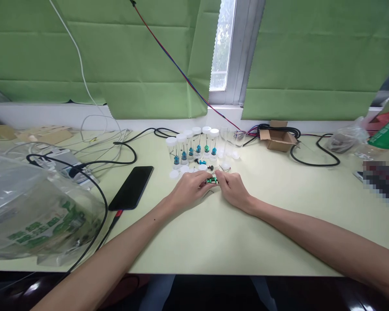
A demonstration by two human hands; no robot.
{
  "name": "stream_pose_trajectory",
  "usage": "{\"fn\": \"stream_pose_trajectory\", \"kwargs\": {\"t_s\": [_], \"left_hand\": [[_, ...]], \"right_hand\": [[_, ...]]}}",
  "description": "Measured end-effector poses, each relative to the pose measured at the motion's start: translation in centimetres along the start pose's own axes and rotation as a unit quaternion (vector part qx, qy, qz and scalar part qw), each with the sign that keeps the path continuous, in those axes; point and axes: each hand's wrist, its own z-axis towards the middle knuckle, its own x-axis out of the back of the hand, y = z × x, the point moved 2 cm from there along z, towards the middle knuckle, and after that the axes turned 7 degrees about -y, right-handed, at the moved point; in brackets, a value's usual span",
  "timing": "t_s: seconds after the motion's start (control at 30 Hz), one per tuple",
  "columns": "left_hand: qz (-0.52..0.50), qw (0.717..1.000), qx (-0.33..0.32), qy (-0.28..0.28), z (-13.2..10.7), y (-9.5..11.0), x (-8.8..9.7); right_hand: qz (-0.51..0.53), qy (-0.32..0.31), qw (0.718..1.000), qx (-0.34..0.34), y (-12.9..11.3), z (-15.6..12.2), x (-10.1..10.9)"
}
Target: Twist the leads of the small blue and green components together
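Both hands meet over the middle of the table around a small green metallic part. My left hand pinches its left end, and my right hand has thumb and fingers closed at its right end. Thin wires show near the fingertips. Just beyond stand several clear capped tubes, most with a blue part and a thin stem inside; one holds a green part. Between tubes and hands lie a loose blue part, a small black piece and white caps.
At left are a black phone, a large clear plastic bag and tangled cables. An open cardboard box sits at the back right beside coiled black cable. Another plastic bag lies farther right.
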Motion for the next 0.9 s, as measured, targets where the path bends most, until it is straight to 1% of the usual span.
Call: {"fn": "stream_pose_trajectory", "kwargs": {"t_s": [0.13, 0.23, 0.33, 0.4, 0.57, 0.77, 0.9], "left_hand": [[0.008, 1.0, 0.023, -0.004, 0.1, -0.3, 0.2], [0.013, 0.999, 0.037, 0.001, 0.2, -0.6, 0.4], [0.006, 0.999, 0.041, 0.006, 0.2, -0.6, 0.4], [0.0, 0.999, 0.045, 0.004, 0.1, -0.5, 0.3], [-0.005, 0.999, 0.047, -0.001, -0.1, -0.1, -0.1], [-0.021, 0.999, 0.04, 0.003, -0.2, 0.0, -0.6], [-0.022, 0.999, 0.044, 0.002, -0.2, 0.1, -0.5]], "right_hand": [[-0.004, 0.019, 1.0, -0.024, 0.0, 0.0, 0.2], [0.014, 0.005, 0.999, -0.042, -0.2, -0.1, 0.3], [0.025, -0.017, 0.999, -0.019, -0.5, -0.2, 0.3], [0.015, -0.014, 1.0, -0.007, -0.5, -0.2, 0.2], [-0.021, -0.012, 1.0, -0.017, -0.2, 0.0, 0.0], [-0.011, 0.0, 1.0, -0.019, -0.1, -0.1, -0.1], [-0.01, 0.006, 1.0, -0.026, 0.0, -0.2, 0.0]]}}
